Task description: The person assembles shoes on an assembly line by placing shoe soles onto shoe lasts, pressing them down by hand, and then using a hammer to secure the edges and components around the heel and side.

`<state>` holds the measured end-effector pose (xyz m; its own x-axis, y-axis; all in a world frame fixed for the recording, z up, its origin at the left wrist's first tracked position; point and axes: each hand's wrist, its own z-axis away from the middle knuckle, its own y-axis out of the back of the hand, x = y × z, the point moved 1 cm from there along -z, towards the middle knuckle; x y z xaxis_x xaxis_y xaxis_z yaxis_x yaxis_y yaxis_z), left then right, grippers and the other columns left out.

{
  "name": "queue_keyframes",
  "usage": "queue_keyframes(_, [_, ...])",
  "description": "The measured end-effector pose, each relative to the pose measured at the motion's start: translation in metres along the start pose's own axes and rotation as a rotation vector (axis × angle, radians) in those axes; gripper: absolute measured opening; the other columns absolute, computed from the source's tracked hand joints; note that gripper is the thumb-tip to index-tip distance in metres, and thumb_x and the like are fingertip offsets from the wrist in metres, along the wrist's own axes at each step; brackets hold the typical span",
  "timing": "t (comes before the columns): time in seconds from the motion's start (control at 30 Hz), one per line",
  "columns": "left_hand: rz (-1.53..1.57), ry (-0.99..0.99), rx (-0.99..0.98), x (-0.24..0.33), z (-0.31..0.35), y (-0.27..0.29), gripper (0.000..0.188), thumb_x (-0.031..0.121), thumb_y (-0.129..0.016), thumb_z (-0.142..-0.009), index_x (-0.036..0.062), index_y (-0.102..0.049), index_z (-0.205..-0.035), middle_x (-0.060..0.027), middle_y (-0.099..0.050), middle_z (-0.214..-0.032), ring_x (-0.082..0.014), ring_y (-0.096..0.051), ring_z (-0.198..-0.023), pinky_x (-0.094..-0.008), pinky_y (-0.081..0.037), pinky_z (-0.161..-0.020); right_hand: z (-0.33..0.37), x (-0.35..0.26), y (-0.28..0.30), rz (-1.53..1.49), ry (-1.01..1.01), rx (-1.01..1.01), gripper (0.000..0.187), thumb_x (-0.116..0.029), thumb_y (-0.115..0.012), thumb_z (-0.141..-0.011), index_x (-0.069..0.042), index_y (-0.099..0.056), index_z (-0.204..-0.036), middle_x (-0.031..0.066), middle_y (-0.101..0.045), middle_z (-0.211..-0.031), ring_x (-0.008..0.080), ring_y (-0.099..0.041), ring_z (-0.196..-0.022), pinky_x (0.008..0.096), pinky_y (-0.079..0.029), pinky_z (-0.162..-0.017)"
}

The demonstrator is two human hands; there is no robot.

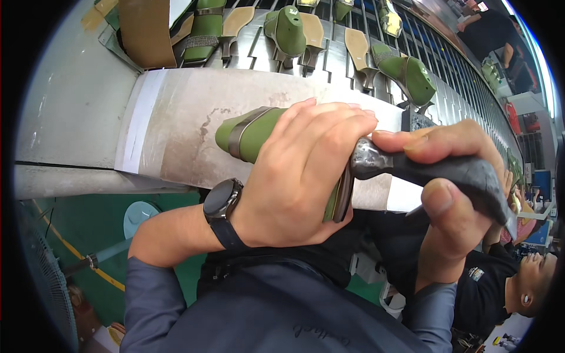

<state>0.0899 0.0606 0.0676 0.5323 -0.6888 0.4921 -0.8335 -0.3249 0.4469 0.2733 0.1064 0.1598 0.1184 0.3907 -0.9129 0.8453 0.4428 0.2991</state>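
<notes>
My left hand (312, 165) is wrapped over a green shoe last (259, 132) that lies on its side on the pale bench top. A metallic brown strap (238, 138) crosses the last near its toe. At the heel end, a layered brown edge (344, 197) shows below my fingers. In my right hand (453, 188) is a dark metal hammer (379, 162), gripped around its head. Its worn, rounded face meets or nearly meets the heel end beside my left fingertips. The tapered end points right and downward; the handle is mostly hidden.
Beyond the bench (188, 123), a metal slatted conveyor (329, 47) carries several green lasts with straps and tan insoles on heels. A brown cardboard piece (147, 32) stands at the far left. A co-worker (500, 288) sits at the right; a fan (47, 282) is lower left.
</notes>
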Motion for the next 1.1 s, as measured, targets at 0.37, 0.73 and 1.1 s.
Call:
queue_keyframes(0.37, [-0.404, 0.018, 0.078, -0.041, 0.132, -0.012, 0.071, 0.043, -0.064, -0.102, 0.0055, -0.035, -0.154, -0.0294, -0.045, -0.156, -0.0436, -0.048, -0.144, -0.0707, -0.023, -0.12, 0.082, 0.101, -0.062, -0.503, -0.315, -0.078, 0.027, 0.0, -0.065, -0.099, 0.007, -0.062, -0.124, 0.0211, -0.072, -0.124, 0.0253, -0.071, -0.114, 0.0372, -0.056, -0.101])
queue_keyframes(0.73, [-0.487, 0.043, 0.164, -0.052, 0.151, -0.024, 0.068, 0.047, -0.064, -0.102, 0.0057, -0.039, -0.151, -0.0248, -0.052, -0.152, -0.0415, -0.054, -0.14, -0.0714, -0.028, -0.118, 0.091, 0.151, -0.1, -0.693, -0.411, 0.144, 0.032, -0.017, -0.061, -0.1, 0.005, -0.057, -0.123, 0.0309, -0.067, -0.128, 0.0345, -0.066, -0.121, 0.0475, -0.051, -0.109])
queue_keyframes(1.1, [-0.46, 0.089, 0.138, -0.049, 0.155, -0.021, 0.043, 0.029, -0.057, -0.106, 0.0093, -0.046, -0.143, -0.0162, -0.059, -0.148, -0.0332, -0.057, -0.139, -0.071, -0.029, -0.119, 0.01, 0.129, -0.064, -0.449, -0.179, -0.217, 0.028, -0.005, -0.073, -0.09, 0.009, -0.065, -0.113, 0.0286, -0.073, -0.115, 0.0343, -0.071, -0.116, 0.0436, -0.054, -0.105])
